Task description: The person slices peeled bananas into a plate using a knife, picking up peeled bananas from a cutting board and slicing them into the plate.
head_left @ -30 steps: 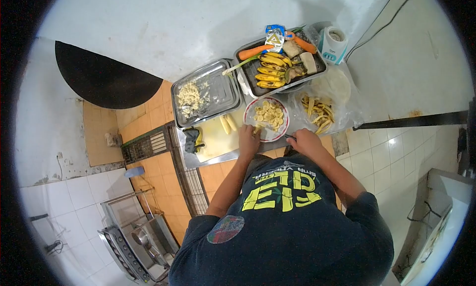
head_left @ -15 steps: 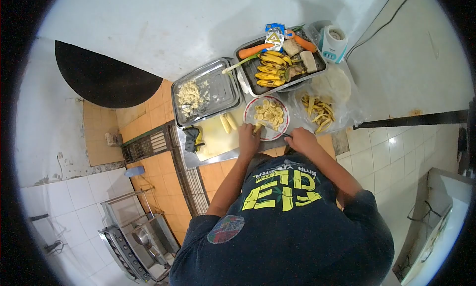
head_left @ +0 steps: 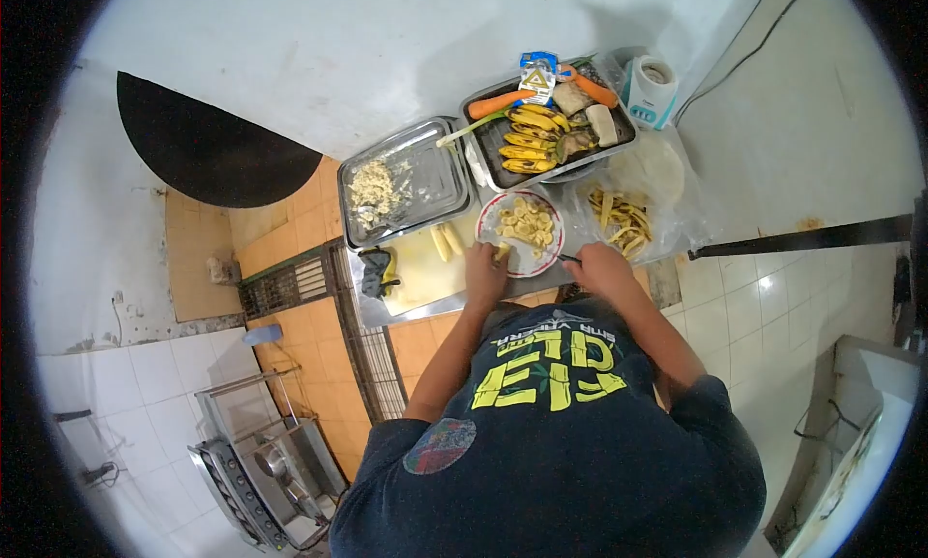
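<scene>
My left hand (head_left: 486, 274) is closed on a peeled banana (head_left: 503, 252) at the near left rim of a red-rimmed plate (head_left: 490, 213). Banana slices (head_left: 527, 221) are piled on that plate. At the plate's right side, my right hand (head_left: 601, 270) grips a knife (head_left: 570, 258) by its dark handle; the blade is hard to make out. Left of the plate, peeled bananas (head_left: 446, 241) lie on a pale cutting board (head_left: 418, 275).
A metal tray (head_left: 425, 183) with pale crumbly mash stands at the back left. Behind the plate, another tray (head_left: 495, 174) holds unpeeled bananas (head_left: 530, 140), carrots and pale blocks. Banana peels (head_left: 621, 220) lie on plastic at right, near a white and teal appliance (head_left: 652, 92).
My right hand has shifted slightly right, away from the plate, with the knife. My left hand stays nearly in place, holding the banana.
</scene>
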The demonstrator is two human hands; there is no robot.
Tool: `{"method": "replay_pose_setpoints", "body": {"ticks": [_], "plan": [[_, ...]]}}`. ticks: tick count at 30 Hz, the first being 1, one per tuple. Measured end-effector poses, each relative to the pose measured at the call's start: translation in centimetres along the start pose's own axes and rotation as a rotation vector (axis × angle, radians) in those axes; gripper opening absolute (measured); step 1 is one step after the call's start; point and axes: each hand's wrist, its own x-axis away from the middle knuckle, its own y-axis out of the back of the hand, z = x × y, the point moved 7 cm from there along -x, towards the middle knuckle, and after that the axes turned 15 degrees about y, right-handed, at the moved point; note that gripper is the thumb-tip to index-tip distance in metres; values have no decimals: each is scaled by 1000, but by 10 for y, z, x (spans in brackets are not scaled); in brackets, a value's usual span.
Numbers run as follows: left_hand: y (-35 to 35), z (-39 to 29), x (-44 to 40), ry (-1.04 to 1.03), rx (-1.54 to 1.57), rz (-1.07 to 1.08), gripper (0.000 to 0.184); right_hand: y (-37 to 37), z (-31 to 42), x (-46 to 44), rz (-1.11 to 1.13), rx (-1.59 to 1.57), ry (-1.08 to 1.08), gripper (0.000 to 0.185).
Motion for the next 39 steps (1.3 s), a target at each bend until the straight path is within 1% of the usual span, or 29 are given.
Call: {"method": "replay_pose_setpoints", "body": {"ticks": [6,15,18,21,24,27,30,36,39], "plan": [[-1,2,-2,-15,16,-12,22,-3,11,2,-75,-15,37,41],[1,0,0,-69,44,-46,23,-7,10,1,-49,-30,33,42],[-2,3,-1,-25,29,-18,21,-9,10,0,-27,-32,39,42],[-3,3,-1,-24,22,-32,21,-12,9,-2,-43,-52,69,41],[-4,4,-1,-11,59,-24,20,-18,8,-5,28,-53,73,42],[-3,4,1,-36,62,-51,20,-20,8,-7,11,-49,83,43],[-2,4,1,-42,85,-57,20,-15,15,-6,-70,-37,78,42],[-3,5,0,-17,63,-35,21,-18,24,-6,93,-52,-39,41],[-3,6,0,-31,63,-37,21,-24,17,-10,96,-37,-51,41]]}}
